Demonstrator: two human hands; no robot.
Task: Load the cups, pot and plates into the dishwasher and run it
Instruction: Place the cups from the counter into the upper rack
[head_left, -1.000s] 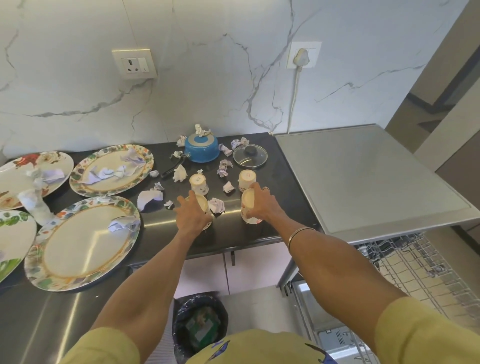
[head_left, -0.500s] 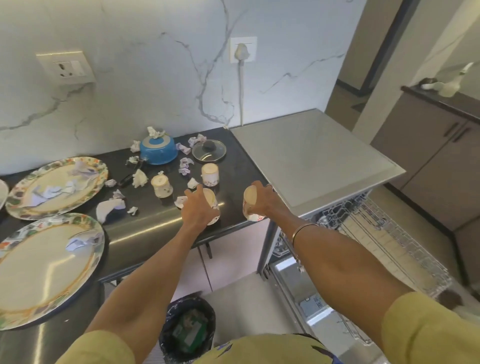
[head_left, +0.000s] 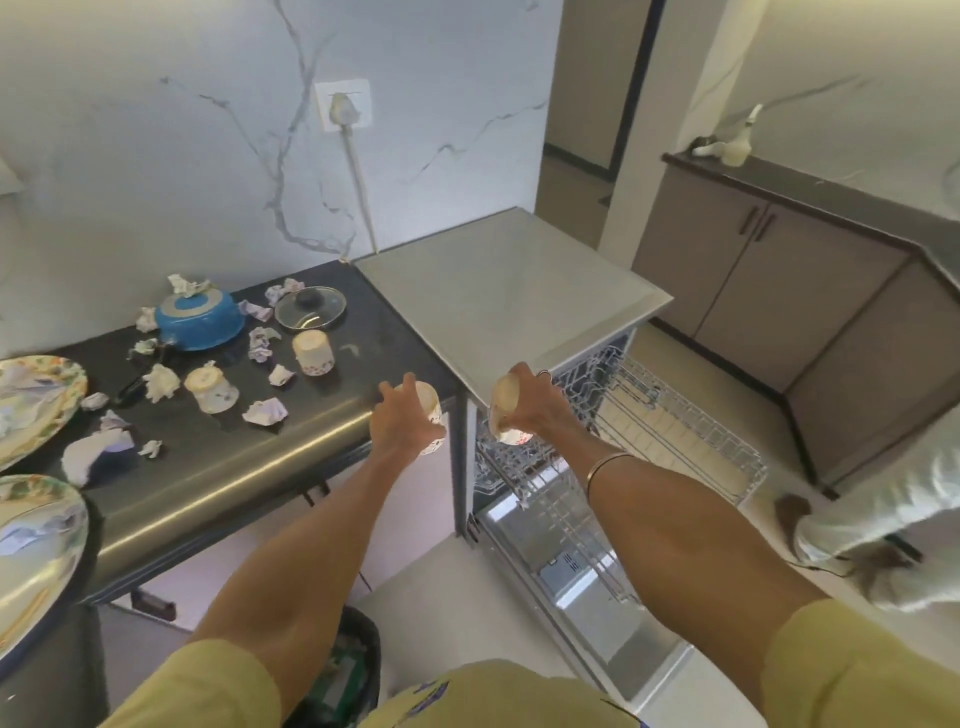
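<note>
Fingers of my left hand curl around an upturned cream floral cup at the dark bench edge. Right hand grips a second cream floral cup over the pulled-out white wire dishwasher rack. Two more cups (both inverted), an upturned blue pot and floral-rimmed plates sit on the bench among crumpled paper scraps.

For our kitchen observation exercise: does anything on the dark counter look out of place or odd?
Yes. Crumpled white paper scraps litter the dark counter around the upturned blue pot and lie on the floral plates. Two white floral cups also stand upside down there, like the pot.
</note>
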